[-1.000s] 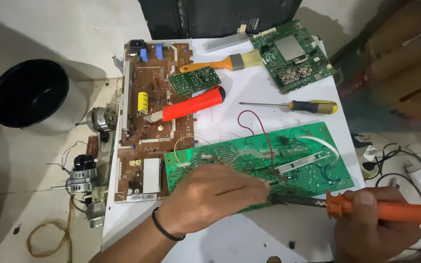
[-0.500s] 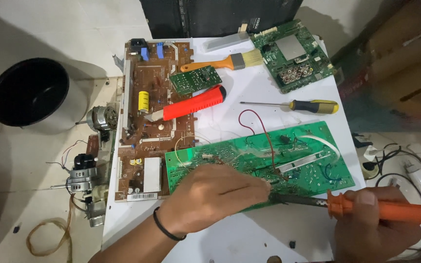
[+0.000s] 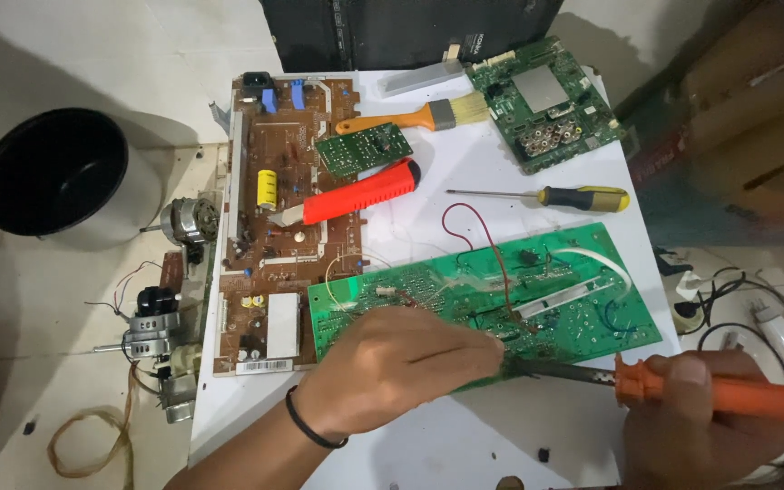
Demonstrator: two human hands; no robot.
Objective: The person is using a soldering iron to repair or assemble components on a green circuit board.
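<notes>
A long green circuit board [image 3: 555,299] lies on the white table [image 3: 465,200], with a red wire loop and white wires on it. My left hand [image 3: 392,367] rests on the board's near edge, fingers closed and pressing it down; whether it pinches anything is hidden. My right hand [image 3: 700,422] grips an orange-handled soldering iron [image 3: 728,395]. Its dark metal shaft points left, and the tip reaches the board right beside my left fingertips.
A brown power board [image 3: 274,209], a small green board [image 3: 362,150], a red utility knife [image 3: 360,192], an orange brush [image 3: 419,116], a yellow-black screwdriver [image 3: 573,196] and a square green board [image 3: 546,100] lie farther back. A black pot [image 3: 52,172], small motors [image 3: 161,318] and cables [image 3: 737,308] flank the table.
</notes>
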